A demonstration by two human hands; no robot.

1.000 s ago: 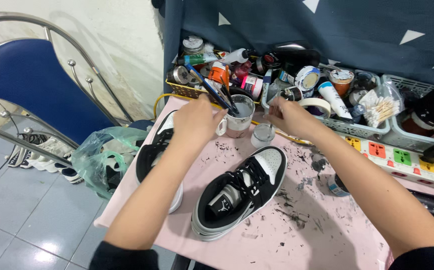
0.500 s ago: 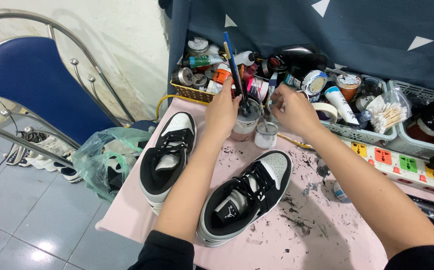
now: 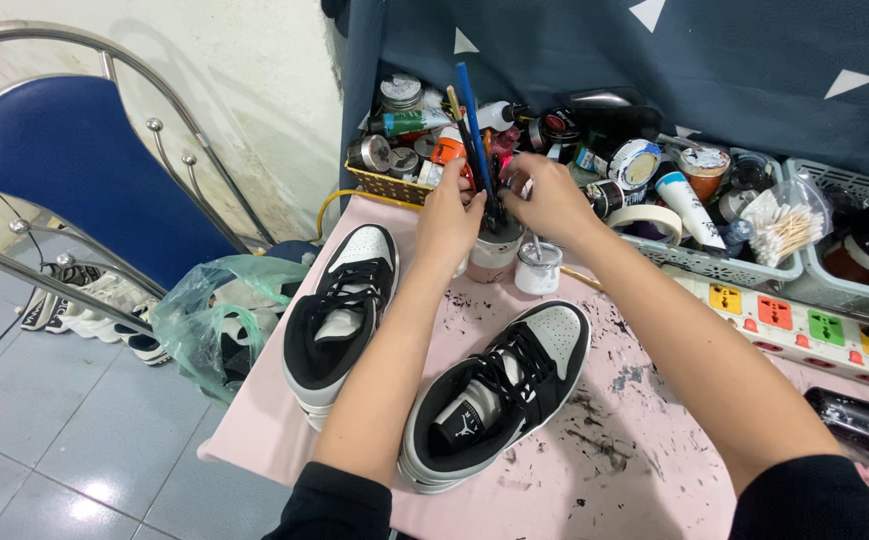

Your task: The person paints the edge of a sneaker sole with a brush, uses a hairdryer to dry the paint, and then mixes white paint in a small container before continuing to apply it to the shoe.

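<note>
- Both hands have closed in on the brush cup (image 3: 495,245) near the table's (image 3: 654,480) back edge since a second ago.
- Left hand (image 3: 449,215) steadies the cup; right hand (image 3: 544,195) pinches the brushes (image 3: 474,140).
- Best lift one brush straight up, cup held firm, sparing the small white jar (image 3: 537,268) beside it.

Two sneakers (image 3: 424,350) showing black, white and grey panels. Table (image 3: 594,480) looking pink with black paint splatters. Chair (image 3: 84,180) showing blue. Backdrop cloth (image 3: 714,70) showing dark blue with white triangles. Brush (image 3: 474,115) showing blue. Plastic bag (image 3: 204,320) looking green.
</note>
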